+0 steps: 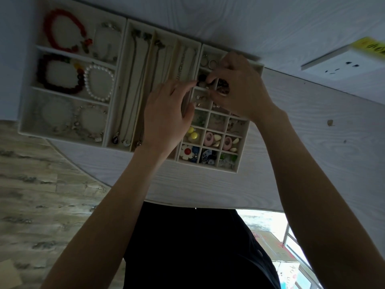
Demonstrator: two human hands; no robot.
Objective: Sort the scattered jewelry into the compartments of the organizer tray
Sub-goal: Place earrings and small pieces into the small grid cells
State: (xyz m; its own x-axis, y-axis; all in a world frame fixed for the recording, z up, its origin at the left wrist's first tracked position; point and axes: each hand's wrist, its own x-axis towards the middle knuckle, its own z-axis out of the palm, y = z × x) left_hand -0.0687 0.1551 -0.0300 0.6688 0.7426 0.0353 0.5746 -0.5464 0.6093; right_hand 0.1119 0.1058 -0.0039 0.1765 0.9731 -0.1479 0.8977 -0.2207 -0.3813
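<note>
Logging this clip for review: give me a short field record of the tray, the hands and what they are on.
surface: white wood-grain table
tray: cream fabric organizer tray, bracelets left, chains middle, small grid right
left hand: fingertips at a small black round piece
right hand: fingers curled over the same grid cell
loose jewelry on table: none visible

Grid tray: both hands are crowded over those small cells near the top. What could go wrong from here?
The left hand and right hand meet over one small cell of the grid tray, around a dark bead. It might slip into a neighbouring cell, since the dividers look low. The right hand hides cells beneath it, so a misplaced piece could go unseen. The left wrist could brush the necklaces.
</note>
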